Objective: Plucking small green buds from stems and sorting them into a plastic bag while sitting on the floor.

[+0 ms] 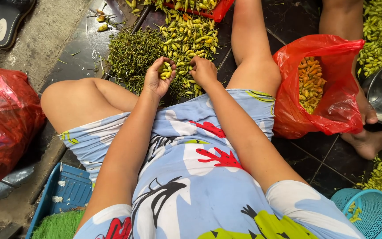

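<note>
In left hand (158, 79) grip, green chillies (166, 71)

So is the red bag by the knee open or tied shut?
Open. The red plastic bag has its mouth spread wide, and you can see the orange and yellow chillies heaped inside it.

Pale-blue dress (191, 177) — red, black, lime prints
</note>
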